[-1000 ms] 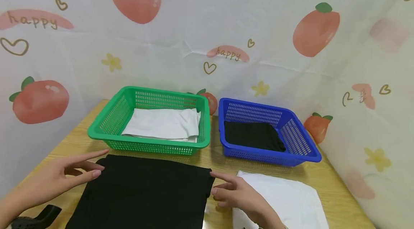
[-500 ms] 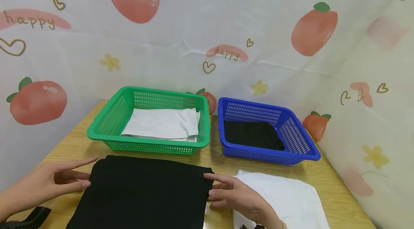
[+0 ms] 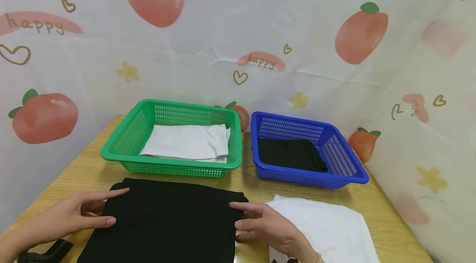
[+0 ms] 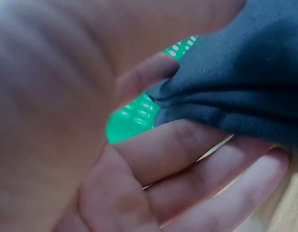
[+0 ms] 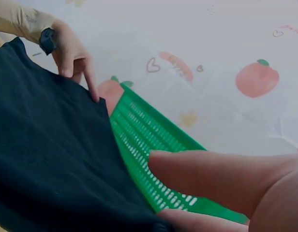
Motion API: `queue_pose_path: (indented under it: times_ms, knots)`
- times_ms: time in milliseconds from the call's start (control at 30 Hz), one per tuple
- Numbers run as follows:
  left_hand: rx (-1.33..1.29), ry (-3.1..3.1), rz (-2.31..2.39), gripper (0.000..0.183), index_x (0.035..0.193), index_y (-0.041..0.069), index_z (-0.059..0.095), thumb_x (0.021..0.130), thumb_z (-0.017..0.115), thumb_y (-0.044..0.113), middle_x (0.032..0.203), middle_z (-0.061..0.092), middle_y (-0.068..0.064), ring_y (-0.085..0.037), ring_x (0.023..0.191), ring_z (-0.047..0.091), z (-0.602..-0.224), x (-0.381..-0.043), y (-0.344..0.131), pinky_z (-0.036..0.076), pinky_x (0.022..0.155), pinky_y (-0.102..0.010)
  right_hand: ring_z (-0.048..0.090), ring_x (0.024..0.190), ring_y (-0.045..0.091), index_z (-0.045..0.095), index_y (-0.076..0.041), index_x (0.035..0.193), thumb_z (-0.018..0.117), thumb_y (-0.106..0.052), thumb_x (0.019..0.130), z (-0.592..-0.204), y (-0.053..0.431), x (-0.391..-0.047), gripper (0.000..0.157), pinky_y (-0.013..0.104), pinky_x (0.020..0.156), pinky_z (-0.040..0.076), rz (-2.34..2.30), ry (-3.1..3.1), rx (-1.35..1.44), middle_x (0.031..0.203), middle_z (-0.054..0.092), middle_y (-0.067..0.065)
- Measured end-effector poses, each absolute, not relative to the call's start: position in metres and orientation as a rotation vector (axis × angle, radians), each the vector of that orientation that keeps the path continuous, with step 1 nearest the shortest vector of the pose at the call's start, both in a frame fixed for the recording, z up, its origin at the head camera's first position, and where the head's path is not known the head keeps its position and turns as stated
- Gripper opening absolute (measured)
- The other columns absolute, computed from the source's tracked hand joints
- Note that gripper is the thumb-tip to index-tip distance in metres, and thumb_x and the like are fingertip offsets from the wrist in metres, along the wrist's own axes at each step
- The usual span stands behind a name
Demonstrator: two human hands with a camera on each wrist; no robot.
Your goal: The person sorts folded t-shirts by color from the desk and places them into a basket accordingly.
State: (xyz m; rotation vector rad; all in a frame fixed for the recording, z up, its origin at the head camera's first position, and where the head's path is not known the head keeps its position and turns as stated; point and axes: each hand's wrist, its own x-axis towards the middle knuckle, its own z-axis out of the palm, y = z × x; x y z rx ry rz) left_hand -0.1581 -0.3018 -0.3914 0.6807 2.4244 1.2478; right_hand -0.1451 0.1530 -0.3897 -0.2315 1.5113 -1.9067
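Note:
A folded black cloth [image 3: 167, 217] lies flat on the wooden table, running out of the head view at the bottom. My left hand [image 3: 79, 215] is at its left edge, index finger and thumb reaching over the fabric. In the left wrist view the other fingers [image 4: 221, 179] lie loosely extended along creases at the cloth's edge. At the opposite edge, near the far right corner, is my right hand [image 3: 265, 226]. Its index finger extends over the top of the cloth and its thumb is right at the side.
Behind the cloth stands a green basket [image 3: 171, 163] holding folded white cloth [image 3: 186, 141]. To its right a blue basket [image 3: 308, 175] holds folded black cloth [image 3: 290, 155]. White fabric [image 3: 331, 226] lies beside my right hand. A patterned curtain [image 3: 208, 15] hangs behind the table [image 3: 74, 164].
My left hand drew back to the left, then came forward over the cloth's left edge again. The right hand has shifted slightly left, its index finger farther over the cloth. The baskets stay put.

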Motion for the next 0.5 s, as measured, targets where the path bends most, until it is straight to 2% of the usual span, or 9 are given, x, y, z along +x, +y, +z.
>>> queue_pose_path:
  times_ms: [133, 233, 333, 367, 400, 500]
  knots:
    - [0.644, 2.469, 1.235, 0.059, 0.137, 0.02, 0.037, 0.084, 0.062, 0.025, 0.056, 0.027, 0.006, -0.009, 0.044, 0.028, -0.394, -0.159, -0.299, 0.032, 0.041, -0.024, 0.054, 0.101, 0.031, 0.046, 0.0, 0.129, 0.063, -0.001, 0.081, -0.394, 0.146, -0.144, 0.051, 0.041, 0.085, 0.043, -1.98, 1.547, -0.166, 0.115, 0.049, 0.023]
    - [0.621, 2.422, 1.268, 0.062, 0.139, 0.019, 0.035, 0.084, 0.063, 0.024, 0.064, 0.042, 0.007, -0.011, 0.05, 0.041, -0.395, -0.16, -0.297, 0.04, 0.048, -0.024, 0.057, 0.097, 0.031, 0.049, 0.001, 0.127, 0.064, 0.005, 0.077, -0.398, 0.14, -0.143, 0.052, 0.04, 0.081, 0.045, -2.038, 1.583, -0.116, 0.108, 0.054, 0.023]
    - [0.609, 2.391, 1.268, 0.065, 0.14, 0.018, 0.033, 0.083, 0.064, 0.025, 0.065, 0.044, 0.006, -0.012, 0.053, 0.045, -0.396, -0.162, -0.295, 0.041, 0.05, -0.025, 0.058, 0.095, 0.03, 0.049, 0.001, 0.126, 0.064, 0.01, 0.074, -0.401, 0.135, -0.142, 0.055, 0.039, 0.078, 0.047, -2.069, 1.603, -0.091, 0.108, 0.056, 0.023]
    - [0.613, 2.408, 1.25, 0.065, 0.139, 0.018, 0.034, 0.082, 0.064, 0.027, 0.064, 0.044, 0.007, -0.012, 0.052, 0.045, -0.396, -0.162, -0.294, 0.041, 0.049, -0.024, 0.058, 0.095, 0.03, 0.049, 0.001, 0.126, 0.064, 0.011, 0.073, -0.402, 0.133, -0.142, 0.056, 0.039, 0.077, 0.048, -2.072, 1.609, -0.091, 0.109, 0.056, 0.023]
    - [0.607, 2.422, 1.233, 0.066, 0.139, 0.018, 0.034, 0.082, 0.065, 0.028, 0.058, 0.035, 0.008, -0.011, 0.047, 0.039, -0.396, -0.162, -0.294, 0.037, 0.045, -0.025, 0.058, 0.095, 0.03, 0.049, 0.0, 0.126, 0.064, 0.011, 0.073, -0.403, 0.132, -0.142, 0.057, 0.039, 0.076, 0.048, -2.077, 1.611, -0.091, 0.109, 0.056, 0.023]
    - [0.601, 2.463, 1.192, 0.067, 0.138, 0.019, 0.036, 0.08, 0.066, 0.032, 0.053, 0.024, 0.007, -0.01, 0.042, 0.027, -0.396, -0.162, -0.293, 0.03, 0.039, -0.026, 0.058, 0.093, 0.03, 0.05, -0.001, 0.126, 0.064, 0.013, 0.072, -0.405, 0.13, -0.143, 0.057, 0.039, 0.073, 0.049, -2.081, 1.631, -0.096, 0.107, 0.057, 0.023]
